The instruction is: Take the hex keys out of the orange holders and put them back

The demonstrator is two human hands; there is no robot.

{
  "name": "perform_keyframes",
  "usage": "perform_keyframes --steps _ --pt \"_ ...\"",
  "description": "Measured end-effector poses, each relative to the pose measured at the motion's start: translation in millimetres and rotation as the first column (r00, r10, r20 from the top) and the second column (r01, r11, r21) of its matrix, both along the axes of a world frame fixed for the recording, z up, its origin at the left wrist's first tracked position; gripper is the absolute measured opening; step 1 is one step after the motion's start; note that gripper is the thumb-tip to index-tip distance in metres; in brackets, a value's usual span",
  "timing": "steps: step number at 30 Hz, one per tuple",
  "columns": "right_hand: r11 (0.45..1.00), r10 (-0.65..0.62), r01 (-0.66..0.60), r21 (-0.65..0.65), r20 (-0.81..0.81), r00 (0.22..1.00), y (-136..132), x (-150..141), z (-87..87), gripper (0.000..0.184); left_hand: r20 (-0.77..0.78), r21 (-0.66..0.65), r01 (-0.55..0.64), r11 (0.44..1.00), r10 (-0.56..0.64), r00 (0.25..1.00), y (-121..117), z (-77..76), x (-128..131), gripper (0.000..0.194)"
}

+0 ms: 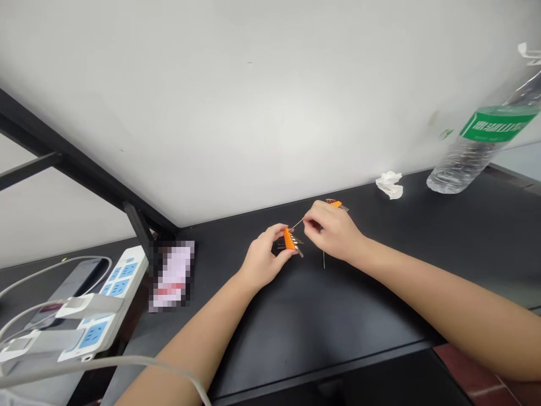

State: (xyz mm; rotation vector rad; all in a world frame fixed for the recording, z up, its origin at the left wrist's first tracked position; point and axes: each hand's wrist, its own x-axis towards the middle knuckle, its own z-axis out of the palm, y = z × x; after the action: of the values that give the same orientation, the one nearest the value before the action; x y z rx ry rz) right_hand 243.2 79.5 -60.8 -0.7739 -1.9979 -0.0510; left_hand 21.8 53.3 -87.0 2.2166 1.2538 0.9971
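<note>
My left hand [267, 256] grips an orange hex key holder [289, 239] between thumb and fingers, with several metal hex keys sticking out of it. My right hand [332, 228] pinches a thin metal hex key [297, 224], whose end reaches the holder's upper edge. Whether that end sits inside a slot is too small to tell. Below my right hand shows a thin metal rod [324, 260]; I cannot tell if it belongs to the pinched key. A second orange holder [337, 204] with thin keys lies just behind my right hand, partly hidden by it.
Both forearms reach over a black table [304, 327] against a white wall. Crumpled tissue [389, 185] and a plastic bottle [460, 160] with a green label are at the back right. To the left are a blurred-out pink item [173, 276], a power strip [120, 293], cables and a black frame [84, 169].
</note>
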Motion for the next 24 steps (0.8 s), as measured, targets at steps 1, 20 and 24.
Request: perform_keyframes --steps 1,20,24 --pt "1.0 0.004 -0.004 0.008 0.015 1.0 0.1 0.5 0.0 0.019 0.0 -0.001 0.001 1.0 -0.001 1.0 0.2 -0.2 0.0 0.051" --pt "0.989 -0.078 0.047 0.142 0.221 0.972 -9.0 3.9 3.0 0.026 -0.144 0.127 0.02 0.992 -0.002 0.99 -0.5 -3.0 -2.0 0.051" --pt "0.986 -0.095 0.061 0.156 0.219 0.971 -10.1 2.5 1.5 0.028 -0.156 0.131 0.016 0.991 0.005 0.988 -0.9 -2.2 -1.2 0.051"
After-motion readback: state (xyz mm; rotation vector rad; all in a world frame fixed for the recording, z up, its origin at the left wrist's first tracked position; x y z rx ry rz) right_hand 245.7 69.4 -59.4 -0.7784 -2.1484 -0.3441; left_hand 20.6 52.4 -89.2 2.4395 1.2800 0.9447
